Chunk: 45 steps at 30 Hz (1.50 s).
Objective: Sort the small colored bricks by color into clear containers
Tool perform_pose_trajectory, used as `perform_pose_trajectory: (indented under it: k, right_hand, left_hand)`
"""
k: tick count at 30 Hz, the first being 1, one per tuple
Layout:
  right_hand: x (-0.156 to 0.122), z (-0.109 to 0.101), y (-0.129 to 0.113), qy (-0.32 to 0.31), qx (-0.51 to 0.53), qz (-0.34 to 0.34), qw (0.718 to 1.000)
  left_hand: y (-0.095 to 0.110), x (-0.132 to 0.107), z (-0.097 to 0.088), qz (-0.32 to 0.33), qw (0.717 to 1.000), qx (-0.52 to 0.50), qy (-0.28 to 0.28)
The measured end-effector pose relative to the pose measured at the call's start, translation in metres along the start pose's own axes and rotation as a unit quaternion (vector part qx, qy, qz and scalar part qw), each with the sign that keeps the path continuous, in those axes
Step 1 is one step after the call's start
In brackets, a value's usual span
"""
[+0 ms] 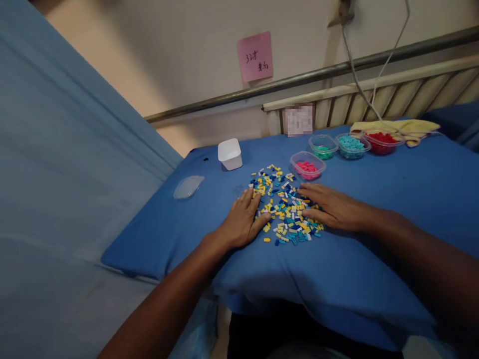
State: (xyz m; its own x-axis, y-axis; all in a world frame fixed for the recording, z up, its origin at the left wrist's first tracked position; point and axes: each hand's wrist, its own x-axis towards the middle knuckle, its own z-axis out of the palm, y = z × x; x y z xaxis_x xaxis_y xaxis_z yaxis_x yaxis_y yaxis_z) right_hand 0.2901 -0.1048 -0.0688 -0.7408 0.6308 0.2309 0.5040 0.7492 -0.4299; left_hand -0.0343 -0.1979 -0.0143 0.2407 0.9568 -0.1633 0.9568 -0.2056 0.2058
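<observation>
Many small plastic pieces (pixel 286 212) in yellow, white, teal and dark blue lie spread in a loose pile on a blue cloth-covered table (pixel 359 189). My left hand (pixel 245 215) rests at the pile's left edge, fingers stretched out and thumb apart, touching some pieces. At the right edge my right hand (pixel 331 207) lies with its fingers extended over the pieces and its thumb apart. Neither hand appears to grip anything, though the palms are hidden. Just behind the pile stands a clear tub (pixel 308 166) of pink pieces.
Further tubs hold green pieces (pixel 323 151), light blue pieces (pixel 352 144) and red pieces (pixel 382 142). A yellow cloth (pixel 415 128) lies behind them. To the left are a white container (pixel 230 155) and a clear lid (pixel 189 187). A blue curtain (pixel 67 149) hangs at the left; a radiator (pixel 359 99) stands behind.
</observation>
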Motion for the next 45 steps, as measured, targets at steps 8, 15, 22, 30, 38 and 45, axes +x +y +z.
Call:
perform_pose_trajectory:
  k: [8, 15, 22, 30, 38, 45]
  right_hand:
    - [0.001, 0.026, -0.016, -0.038, -0.102, 0.036, 0.993]
    - [0.015, 0.04, -0.046, -0.03, -0.147, 0.061, 0.987]
    - [0.054, 0.052, -0.095, -0.054, -0.14, 0.069, 0.986]
    - [0.143, 0.058, -0.1, -0.108, -0.134, 0.046, 0.984]
    - [0.196, 0.045, -0.044, -0.102, -0.159, 0.14, 0.972]
    - [0.2, 0.048, -0.025, -0.099, -0.143, 0.13, 0.976]
  left_hand:
    - [0.028, 0.014, 0.028, 0.049, 0.998, 0.002, 0.03]
    - [0.022, 0.067, 0.018, 0.061, 0.997, -0.012, 0.037]
    - [-0.035, 0.094, 0.007, -0.013, 0.974, -0.129, 0.183]
    - [-0.072, 0.096, 0.014, 0.01, 0.945, -0.205, 0.256]
    - [-0.071, 0.091, 0.007, 0.033, 0.895, -0.318, 0.312]
    - [-0.068, 0.09, 0.004, 0.015, 0.902, -0.315, 0.296]
